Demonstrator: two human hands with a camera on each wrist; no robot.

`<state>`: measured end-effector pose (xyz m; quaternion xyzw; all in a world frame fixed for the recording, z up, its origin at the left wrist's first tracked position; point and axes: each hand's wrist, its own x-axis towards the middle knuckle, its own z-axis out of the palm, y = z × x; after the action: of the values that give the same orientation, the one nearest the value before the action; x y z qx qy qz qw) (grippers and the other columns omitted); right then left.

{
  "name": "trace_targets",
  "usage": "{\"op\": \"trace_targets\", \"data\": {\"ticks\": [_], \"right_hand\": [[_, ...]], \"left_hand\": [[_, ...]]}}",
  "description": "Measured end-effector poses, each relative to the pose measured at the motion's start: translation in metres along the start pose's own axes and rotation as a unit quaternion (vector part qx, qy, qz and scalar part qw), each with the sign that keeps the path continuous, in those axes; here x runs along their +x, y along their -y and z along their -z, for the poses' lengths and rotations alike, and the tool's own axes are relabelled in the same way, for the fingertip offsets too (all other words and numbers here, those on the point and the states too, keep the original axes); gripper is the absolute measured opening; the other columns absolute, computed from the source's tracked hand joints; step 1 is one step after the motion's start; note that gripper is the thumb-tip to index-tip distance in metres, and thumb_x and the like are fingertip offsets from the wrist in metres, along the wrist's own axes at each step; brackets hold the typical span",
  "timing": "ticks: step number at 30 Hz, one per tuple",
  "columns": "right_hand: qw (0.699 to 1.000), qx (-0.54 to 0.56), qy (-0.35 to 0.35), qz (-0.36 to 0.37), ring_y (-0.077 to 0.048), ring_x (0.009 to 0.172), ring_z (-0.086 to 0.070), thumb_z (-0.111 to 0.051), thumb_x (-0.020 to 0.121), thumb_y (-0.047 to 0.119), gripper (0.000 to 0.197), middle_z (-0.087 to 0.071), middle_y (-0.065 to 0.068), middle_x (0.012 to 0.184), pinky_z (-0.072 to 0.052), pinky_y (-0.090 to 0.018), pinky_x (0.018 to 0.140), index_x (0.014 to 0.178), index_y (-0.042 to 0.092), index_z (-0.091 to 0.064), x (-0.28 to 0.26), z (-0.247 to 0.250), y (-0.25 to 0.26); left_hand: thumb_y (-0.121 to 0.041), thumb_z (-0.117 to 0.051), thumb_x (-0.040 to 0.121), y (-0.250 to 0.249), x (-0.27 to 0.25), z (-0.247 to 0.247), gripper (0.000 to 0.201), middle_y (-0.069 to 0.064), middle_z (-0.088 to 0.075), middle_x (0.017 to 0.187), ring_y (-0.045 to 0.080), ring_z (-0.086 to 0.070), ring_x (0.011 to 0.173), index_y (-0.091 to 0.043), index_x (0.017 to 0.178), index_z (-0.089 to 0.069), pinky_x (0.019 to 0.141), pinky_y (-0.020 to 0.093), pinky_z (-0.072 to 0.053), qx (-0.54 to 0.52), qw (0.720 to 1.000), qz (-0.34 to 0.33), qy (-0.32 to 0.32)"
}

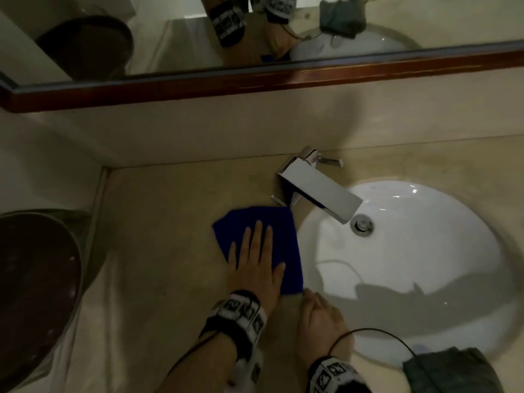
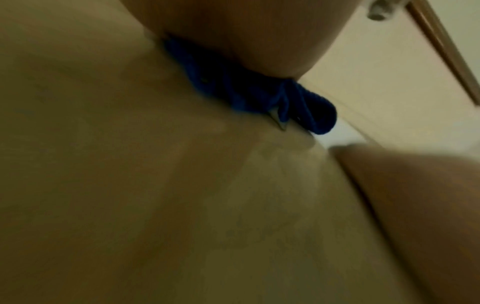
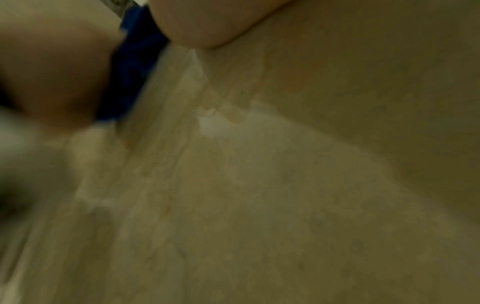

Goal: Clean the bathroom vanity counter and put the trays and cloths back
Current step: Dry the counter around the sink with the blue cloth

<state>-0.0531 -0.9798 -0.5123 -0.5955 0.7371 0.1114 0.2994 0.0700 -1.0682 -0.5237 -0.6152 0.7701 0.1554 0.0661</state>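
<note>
A blue cloth (image 1: 283, 239) lies flat on the beige vanity counter (image 1: 158, 222), just left of the faucet. My left hand (image 1: 255, 265) presses on it with straight, spread fingers. In the left wrist view the blue cloth (image 2: 246, 92) bunches under my left palm (image 2: 233, 30). My right hand (image 1: 320, 316) rests on the counter at the sink's near-left rim, fingers loosely together by the cloth's near corner. The right wrist view shows the blue cloth (image 3: 130, 72) beyond my right hand (image 3: 207, 20). A grey cloth (image 1: 448, 370) lies at the sink's near-right rim.
A white oval sink (image 1: 411, 265) fills the right side, with a chrome faucet (image 1: 320, 191) over its drain (image 1: 361, 224). A dark brown round tray (image 1: 34, 293) stands at the far left. A wood-framed mirror (image 1: 255, 80) runs along the back wall.
</note>
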Motion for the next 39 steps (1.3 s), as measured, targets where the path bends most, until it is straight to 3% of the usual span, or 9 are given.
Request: {"op": "trace_targets", "data": {"ticks": [3,7,13,16,19,24,33,36,39], "right_hand": [[1.000,-0.011,0.001,-0.020,-0.018,0.137,-0.033,-0.028,0.097,0.022,0.051,-0.036,-0.001,0.149,-0.028,-0.031,0.112,0.147,0.014,-0.026,-0.001,0.000,0.003],[0.999,-0.032,-0.011,-0.023,-0.020,0.105,-0.058,-0.045,0.085,0.016,0.035,-0.062,0.000,0.118,-0.046,-0.032,0.089,0.118,0.017,-0.058,-0.003,-0.007,0.007],[0.998,-0.047,-0.020,-0.036,-0.022,0.106,-0.058,-0.033,0.090,0.020,0.037,-0.059,-0.004,0.122,-0.047,-0.034,0.088,0.124,0.015,-0.046,-0.001,-0.009,0.009],[0.998,-0.051,-0.022,-0.029,-0.024,0.110,-0.057,-0.030,0.089,0.014,0.041,-0.057,-0.006,0.126,-0.046,-0.036,0.091,0.126,0.011,-0.045,-0.003,-0.008,0.009],[0.998,-0.029,-0.042,-0.044,-0.028,0.106,-0.058,-0.027,0.091,0.012,0.041,-0.059,-0.009,0.120,-0.047,-0.036,0.088,0.128,0.013,-0.044,-0.005,-0.004,0.009],[0.995,0.004,-0.070,-0.069,-0.031,0.092,-0.061,-0.024,0.095,0.015,0.032,-0.065,-0.010,0.103,-0.046,-0.035,0.073,0.115,0.015,-0.049,-0.005,-0.006,0.009],[0.997,-0.038,-0.025,-0.062,-0.031,0.104,-0.059,-0.023,0.100,0.014,0.039,-0.061,-0.014,0.118,-0.045,-0.038,0.086,0.135,0.007,-0.039,-0.012,0.010,0.014],[0.997,-0.062,-0.022,-0.045,-0.027,0.108,-0.057,-0.023,0.099,0.011,0.042,-0.059,-0.011,0.122,-0.045,-0.035,0.088,0.139,0.007,-0.034,-0.014,0.012,0.015],[0.997,-0.063,-0.029,-0.043,-0.026,0.107,-0.057,-0.023,0.098,0.012,0.042,-0.059,-0.008,0.120,-0.045,-0.034,0.088,0.137,0.010,-0.036,-0.013,0.013,0.014]], "left_hand": [[-0.051,-0.022,0.092,-0.009,0.016,0.001,0.069,0.008,-0.024,0.157,0.027,-0.028,0.141,-0.014,0.150,-0.027,0.112,0.049,-0.016,0.001,1.000,0.015,-0.018],[-0.050,-0.024,0.094,-0.002,-0.033,-0.010,0.068,0.009,-0.020,0.158,0.027,-0.026,0.141,-0.014,0.151,-0.022,0.111,0.049,-0.017,0.003,1.000,-0.019,0.003],[-0.051,-0.025,0.095,0.031,-0.123,-0.022,0.068,0.005,-0.010,0.160,0.023,-0.018,0.145,-0.017,0.153,-0.014,0.111,0.046,-0.016,0.019,0.995,-0.061,0.076],[-0.050,-0.019,0.097,0.034,-0.107,-0.015,0.066,0.001,0.004,0.161,0.021,-0.006,0.147,-0.020,0.154,-0.001,0.117,0.044,-0.004,0.031,0.995,-0.070,0.060],[-0.050,-0.017,0.098,0.031,-0.064,-0.007,0.067,-0.001,0.016,0.159,0.019,0.007,0.147,-0.023,0.151,0.013,0.117,0.042,0.005,0.029,0.999,-0.001,0.034],[-0.048,-0.020,0.099,0.007,-0.023,-0.005,0.067,0.003,0.010,0.160,0.021,0.004,0.148,-0.018,0.152,0.008,0.117,0.046,0.002,-0.031,0.993,0.110,-0.016],[-0.052,-0.016,0.097,0.067,-0.176,-0.027,0.068,0.005,-0.001,0.161,0.023,-0.012,0.146,-0.015,0.154,-0.004,0.116,0.045,-0.014,0.015,0.998,0.003,0.056],[-0.054,-0.017,0.097,0.074,-0.176,-0.026,0.069,0.004,-0.001,0.161,0.021,-0.013,0.146,-0.016,0.154,-0.004,0.114,0.045,-0.013,0.003,0.995,0.004,0.096],[-0.056,-0.008,0.096,0.066,-0.129,-0.019,0.069,0.002,0.004,0.161,0.020,-0.005,0.147,-0.019,0.154,0.002,0.116,0.044,-0.006,-0.015,0.997,0.050,0.057]]}}
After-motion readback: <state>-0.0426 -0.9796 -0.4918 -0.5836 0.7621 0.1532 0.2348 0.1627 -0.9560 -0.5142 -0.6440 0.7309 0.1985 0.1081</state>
